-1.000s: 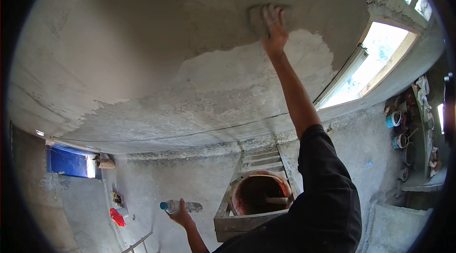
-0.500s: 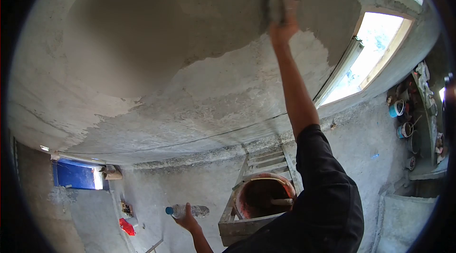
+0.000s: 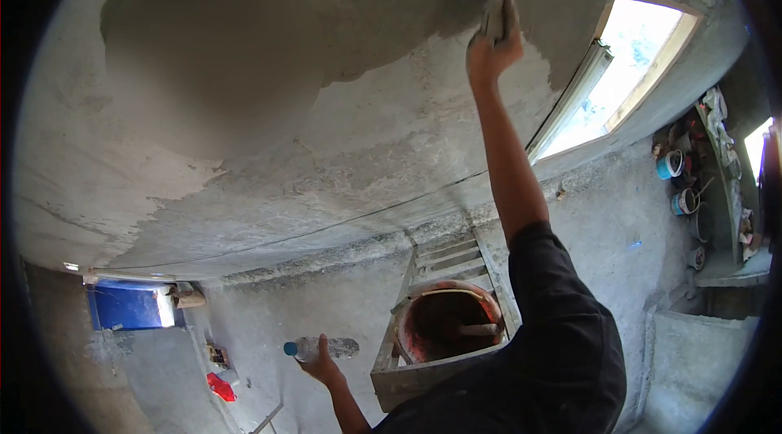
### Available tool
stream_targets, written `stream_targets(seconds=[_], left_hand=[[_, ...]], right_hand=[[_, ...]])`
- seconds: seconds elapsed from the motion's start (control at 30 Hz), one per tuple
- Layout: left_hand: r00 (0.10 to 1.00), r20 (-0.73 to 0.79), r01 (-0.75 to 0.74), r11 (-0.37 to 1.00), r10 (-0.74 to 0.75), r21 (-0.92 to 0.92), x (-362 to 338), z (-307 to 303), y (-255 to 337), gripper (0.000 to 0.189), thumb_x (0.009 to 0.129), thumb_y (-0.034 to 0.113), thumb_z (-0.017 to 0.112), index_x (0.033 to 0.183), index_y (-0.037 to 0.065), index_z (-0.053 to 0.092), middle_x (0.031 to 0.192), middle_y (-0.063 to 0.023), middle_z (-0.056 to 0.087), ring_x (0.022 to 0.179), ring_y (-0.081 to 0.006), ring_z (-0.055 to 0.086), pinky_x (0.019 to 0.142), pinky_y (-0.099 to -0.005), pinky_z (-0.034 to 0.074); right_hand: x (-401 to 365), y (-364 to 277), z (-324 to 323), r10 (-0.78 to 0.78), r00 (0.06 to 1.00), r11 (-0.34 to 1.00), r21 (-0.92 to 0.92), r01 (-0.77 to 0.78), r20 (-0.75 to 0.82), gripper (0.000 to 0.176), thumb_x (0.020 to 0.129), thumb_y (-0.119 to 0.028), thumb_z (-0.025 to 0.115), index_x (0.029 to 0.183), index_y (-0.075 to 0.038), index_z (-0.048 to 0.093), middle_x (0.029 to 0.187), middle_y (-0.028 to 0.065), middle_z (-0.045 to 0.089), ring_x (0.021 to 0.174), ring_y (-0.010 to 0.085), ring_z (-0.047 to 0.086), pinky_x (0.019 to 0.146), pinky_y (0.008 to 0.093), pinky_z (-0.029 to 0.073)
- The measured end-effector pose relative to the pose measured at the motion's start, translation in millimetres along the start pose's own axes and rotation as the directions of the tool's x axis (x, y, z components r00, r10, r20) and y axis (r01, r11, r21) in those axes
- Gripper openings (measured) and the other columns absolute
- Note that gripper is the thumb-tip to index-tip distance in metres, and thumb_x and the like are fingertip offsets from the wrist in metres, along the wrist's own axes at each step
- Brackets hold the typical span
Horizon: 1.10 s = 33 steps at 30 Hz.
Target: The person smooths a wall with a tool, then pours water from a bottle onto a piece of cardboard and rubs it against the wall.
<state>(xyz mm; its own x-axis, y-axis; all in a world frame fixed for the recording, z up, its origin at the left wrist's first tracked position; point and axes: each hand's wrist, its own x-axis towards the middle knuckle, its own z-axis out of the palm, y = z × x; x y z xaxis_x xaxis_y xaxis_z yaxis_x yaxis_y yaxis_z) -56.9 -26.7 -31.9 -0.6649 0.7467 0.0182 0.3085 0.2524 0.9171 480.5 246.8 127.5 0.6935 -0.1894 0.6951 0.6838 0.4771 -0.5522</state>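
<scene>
My right hand (image 3: 494,57) is raised at the end of a stretched arm, its fingers closed around a flat greyish pad (image 3: 494,18), seen nearly edge-on. Behind it is the plastered wall (image 3: 383,22), where a darker damp patch shows just left of the pad. Lower down, my left hand (image 3: 320,366) grips a clear plastic bottle (image 3: 343,348) with a blue cap, tipped on its side with the cap to the left. Close to my body, a reddish bucket (image 3: 414,328) sits in a wooden frame, with a handle (image 3: 479,329) sticking out of it.
A window opening (image 3: 627,67) is to the right of my raised hand. Slatted wood (image 3: 448,263) extends beyond the bucket. Several pails, including a blue one (image 3: 669,164), stand at far right. A blue panel (image 3: 126,306) and a red item (image 3: 220,387) lie at left.
My right hand has turned, bringing the pad edge-on and right of the dark patch it covered before. My left hand still holds the bottle at about the same height. The view has shifted slightly.
</scene>
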Motion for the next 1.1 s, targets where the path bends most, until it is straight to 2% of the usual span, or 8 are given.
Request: stream_targets(seconds=[0.17, 0.33, 0.4, 0.5, 0.57, 0.73, 0.87, 1.1], left_hand=[[0.999, 0.037, 0.030, 0.999, -0.029, -0.030, -2.4, 3.2, -1.2, 0.072, 0.068, 0.006, 0.081, 0.128, -0.005, 0.043, 0.123, -0.0156, 0.054, 0.106, -0.0266, 0.056, 0.092, -0.0369, 0.047], [0.996, 0.069, -0.066, 0.997, 0.063, 0.039, -2.9, 20.1, 9.3, 0.068, 0.069, 0.005, 0.080, 0.126, -0.005, 0.045, 0.119, -0.0146, 0.056, 0.104, -0.0261, 0.057, 0.091, -0.0370, 0.048], [0.998, 0.069, -0.010, 0.999, 0.013, -0.043, -9.1, 25.6, 35.2, 0.062, 0.069, 0.004, 0.079, 0.122, -0.005, 0.047, 0.114, -0.0131, 0.057, 0.100, -0.0242, 0.058, 0.088, -0.0356, 0.049], [0.998, 0.064, -0.019, 0.996, 0.025, -0.091, -7.8, 23.3, 37.0, 0.058, 0.069, 0.004, 0.080, 0.118, -0.004, 0.049, 0.110, -0.0119, 0.058, 0.095, -0.0225, 0.058, 0.084, -0.0338, 0.050], [0.998, 0.058, -0.020, 0.997, 0.024, -0.072, -8.6, 19.8, 34.6, 0.058, 0.068, 0.004, 0.080, 0.117, -0.003, 0.049, 0.109, -0.0116, 0.058, 0.094, -0.0223, 0.058, 0.084, -0.0338, 0.050], [0.998, 0.057, -0.027, 0.998, 0.030, -0.050, -10.8, 18.6, 32.7, 0.058, 0.068, 0.004, 0.080, 0.117, -0.002, 0.050, 0.109, -0.0109, 0.058, 0.094, -0.0218, 0.058, 0.084, -0.0344, 0.049], [0.994, 0.104, -0.015, 0.999, 0.019, -0.039, -13.1, 28.9, 40.9, 0.057, 0.069, 0.006, 0.081, 0.117, -0.002, 0.050, 0.109, -0.0105, 0.058, 0.094, -0.0210, 0.058, 0.085, -0.0347, 0.049], [0.985, 0.162, 0.071, 0.994, -0.057, -0.078, -25.3, 41.8, 52.3, 0.056, 0.071, 0.005, 0.079, 0.119, 0.000, 0.050, 0.109, -0.0090, 0.059, 0.096, -0.0203, 0.059, 0.088, -0.0347, 0.048]], right_hand=[[-15.7, 32.1, 33.7, -0.314, 0.918, 0.939, -0.067, 0.338, 0.242, 0.074, 0.059, 0.007, 0.063, 0.131, -0.006, 0.052, 0.131, 0.0171, 0.053, 0.129, 0.0343, 0.041, 0.105, 0.0381, 0.040], [-73.9, 15.2, -18.9, -0.253, 0.469, 0.939, 0.098, 0.330, 0.846, 0.062, 0.069, 0.002, 0.067, 0.127, -0.014, 0.058, 0.131, 0.0110, 0.055, 0.126, 0.0268, 0.048, 0.103, 0.0346, 0.041], [-70.8, 1.5, -24.7, -0.042, 0.797, 0.998, 0.061, 0.007, 0.602, 0.044, 0.080, -0.004, 0.066, 0.123, -0.011, 0.061, 0.127, 0.0109, 0.059, 0.119, 0.0228, 0.056, 0.097, 0.0315, 0.045], [-23.8, -10.0, -15.3, 0.354, 0.902, 0.898, 0.179, -0.401, 0.247, 0.040, 0.080, 0.002, 0.059, 0.120, 0.000, 0.061, 0.114, 0.0169, 0.065, 0.106, 0.0186, 0.063, 0.094, 0.0307, 0.045], [7.3, -2.9, 1.1, 0.099, 0.994, 0.986, 0.133, -0.104, 0.041, 0.044, 0.076, 0.006, 0.055, 0.119, 0.004, 0.060, 0.114, 0.0184, 0.065, 0.109, 0.0217, 0.062, 0.096, 0.0330, 0.045], [-46.4, 25.6, 42.6, -0.314, 0.882, 0.943, 0.008, 0.333, 0.352, 0.065, 0.066, 0.005, 0.063, 0.129, -0.013, 0.057, 0.133, 0.0122, 0.054, 0.126, 0.0285, 0.048, 0.104, 0.0399, 0.041], [-134.4, 36.2, 4.1, -0.248, 0.555, 0.966, 0.161, 0.202, 0.794, 0.065, 0.069, 0.003, 0.068, 0.128, -0.021, 0.057, 0.140, 0.0035, 0.047, 0.132, 0.0284, 0.040, 0.106, 0.0406, 0.039], [-70.7, -12.7, -0.3, 0.176, 0.937, 0.968, 0.122, -0.221, 0.301, 0.049, 0.076, 0.009, 0.060, 0.123, -0.007, 0.061, 0.126, 0.0135, 0.059, 0.123, 0.0283, 0.051, 0.108, 0.0376, 0.034]])
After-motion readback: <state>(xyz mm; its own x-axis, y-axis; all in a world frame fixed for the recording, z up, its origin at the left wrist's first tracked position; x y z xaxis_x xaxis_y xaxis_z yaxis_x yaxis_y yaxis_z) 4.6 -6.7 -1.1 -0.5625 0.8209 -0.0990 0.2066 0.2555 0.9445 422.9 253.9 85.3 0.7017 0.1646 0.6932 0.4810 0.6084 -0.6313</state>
